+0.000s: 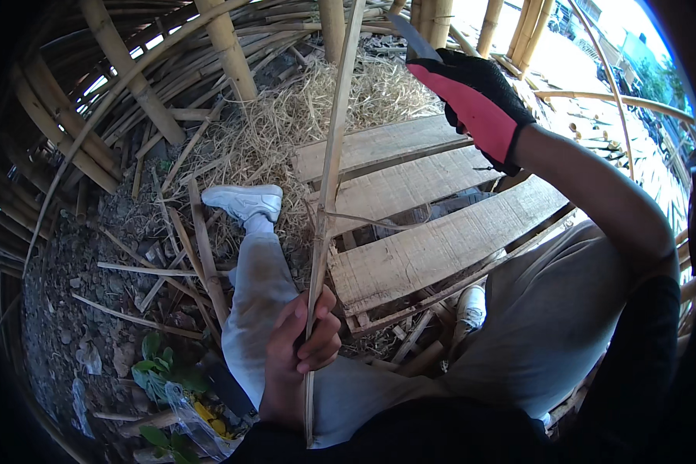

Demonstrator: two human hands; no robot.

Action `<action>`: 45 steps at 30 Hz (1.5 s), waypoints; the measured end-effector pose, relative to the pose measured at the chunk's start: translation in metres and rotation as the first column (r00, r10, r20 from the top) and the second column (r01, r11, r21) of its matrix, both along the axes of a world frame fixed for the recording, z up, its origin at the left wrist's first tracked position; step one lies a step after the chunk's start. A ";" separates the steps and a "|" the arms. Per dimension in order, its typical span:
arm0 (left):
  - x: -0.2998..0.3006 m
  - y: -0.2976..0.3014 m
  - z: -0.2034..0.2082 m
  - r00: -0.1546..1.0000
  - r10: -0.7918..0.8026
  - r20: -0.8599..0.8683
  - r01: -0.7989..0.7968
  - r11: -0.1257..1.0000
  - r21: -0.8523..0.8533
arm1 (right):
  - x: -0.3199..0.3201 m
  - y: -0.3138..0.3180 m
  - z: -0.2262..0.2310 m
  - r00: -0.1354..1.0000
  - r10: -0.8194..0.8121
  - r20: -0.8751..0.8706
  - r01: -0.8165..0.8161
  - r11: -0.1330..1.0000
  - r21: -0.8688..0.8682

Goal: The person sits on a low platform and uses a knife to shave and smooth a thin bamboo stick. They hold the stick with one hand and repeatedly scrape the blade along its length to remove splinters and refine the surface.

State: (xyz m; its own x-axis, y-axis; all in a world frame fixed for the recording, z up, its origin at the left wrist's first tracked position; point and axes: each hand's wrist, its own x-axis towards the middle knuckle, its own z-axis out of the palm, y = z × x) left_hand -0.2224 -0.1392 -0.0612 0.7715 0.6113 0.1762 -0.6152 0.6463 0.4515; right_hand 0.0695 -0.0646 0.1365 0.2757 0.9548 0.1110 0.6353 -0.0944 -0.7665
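Observation:
My bare left hand (305, 332) is wrapped round a long, pale bamboo strip (330, 174). The strip stands nearly upright in the picture, from my lap up past the top edge. A thin, curved sliver (375, 223) sticks out from its side over the planks. At the upper right, my right hand (479, 100) wears a black and pink glove and is closed on a knife. Its grey blade (416, 39) points up and left, apart from the strip as far as I can tell, and the handle is hidden inside the glove.
A low wooden slatted platform (441, 240) lies between my legs. Beyond it is a heap of bamboo shavings (286, 124). Bamboo posts (228, 50) and stacked poles border the far side. Loose sticks (201, 255), stones and a leafy plant (153, 367) are at left.

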 end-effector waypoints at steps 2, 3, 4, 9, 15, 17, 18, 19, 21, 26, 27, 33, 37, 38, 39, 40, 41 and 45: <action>0.001 0.001 -0.002 0.999 -0.029 0.013 0.029 1.000 0.002 | -0.005 -0.005 -0.004 0.984 0.167 -0.068 -0.163 0.985 0.061; 0.002 0.001 -0.003 0.999 -0.038 0.026 0.038 0.999 0.004 | -0.009 -0.009 -0.004 0.964 0.248 -0.099 -0.239 0.966 0.097; 0.003 0.001 -0.003 0.998 -0.048 0.040 0.048 0.999 0.007 | -0.015 -0.014 -0.004 0.943 0.318 -0.098 -0.315 0.948 0.051; 0.002 -0.001 -0.001 1.000 -0.017 -0.009 0.017 1.000 0.009 | -0.026 -0.018 -0.011 0.853 0.522 0.016 -0.521 0.852 -0.051; 0.004 -0.007 0.007 0.983 0.104 -0.150 -0.092 0.992 0.086 | -0.041 -0.018 -0.031 0.561 0.781 0.276 -0.742 0.622 -0.251; 0.003 -0.006 0.005 0.988 0.096 -0.120 -0.085 0.992 0.087 | -0.038 -0.010 -0.038 0.412 0.749 0.519 -0.832 0.541 -0.121; 0.003 -0.005 0.004 0.990 0.090 -0.107 -0.082 0.994 0.074 | -0.038 -0.009 -0.034 0.570 0.733 0.371 -0.738 0.655 -0.160; 0.003 -0.003 0.003 0.992 0.083 -0.093 -0.077 0.995 0.062 | -0.038 -0.009 -0.028 0.712 0.667 0.219 -0.630 0.744 -0.221; 0.004 0.000 0.001 0.997 0.067 -0.048 -0.065 0.997 0.040 | -0.042 -0.010 -0.028 0.763 0.620 0.185 -0.569 0.779 -0.265; -0.001 -0.003 0.000 0.998 0.066 0.007 -0.066 0.997 0.033 | -0.055 -0.018 -0.011 0.796 0.598 0.092 -0.549 0.778 -0.304; 0.002 -0.002 0.001 0.999 0.053 0.007 -0.053 0.998 0.034 | -0.048 -0.016 -0.023 0.727 0.648 0.228 -0.611 0.762 -0.216; 0.003 -0.003 0.000 0.997 0.076 -0.028 -0.075 0.997 0.025 | -0.049 -0.012 -0.027 0.879 0.466 -0.101 -0.472 0.823 -0.317; 0.003 -0.002 0.001 0.997 0.071 -0.027 -0.071 0.997 0.026 | -0.043 -0.007 -0.036 0.523 0.816 0.247 -0.757 0.577 -0.305; 0.003 -0.002 0.000 0.997 0.073 -0.016 -0.073 0.997 0.026 | -0.049 -0.012 -0.031 0.818 0.569 -0.081 -0.558 0.753 -0.349; 0.003 -0.001 0.000 0.997 0.071 -0.021 -0.070 0.997 0.031 | -0.052 -0.016 -0.028 0.784 0.619 -0.052 -0.594 0.723 -0.351; 0.004 -0.001 0.000 0.997 0.069 -0.027 -0.068 0.997 0.037 | -0.055 -0.020 -0.024 0.746 0.665 -0.018 -0.627 0.694 -0.352; 0.004 -0.001 0.001 0.997 0.070 -0.039 -0.069 0.997 0.037 | -0.057 -0.022 -0.021 0.703 0.711 0.013 -0.663 0.662 -0.349; 0.002 0.000 -0.002 0.998 0.063 -0.008 -0.063 0.998 0.028 | -0.055 -0.012 -0.022 0.914 0.226 -0.338 -0.360 0.835 -0.415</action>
State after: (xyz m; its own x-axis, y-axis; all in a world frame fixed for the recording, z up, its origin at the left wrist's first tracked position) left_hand -0.2206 -0.1396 -0.0630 0.7333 0.6537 0.1868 -0.6501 0.5937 0.4743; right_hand 0.0150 -0.0770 0.1142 -0.0708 0.9155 -0.3960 0.4700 -0.3195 -0.8228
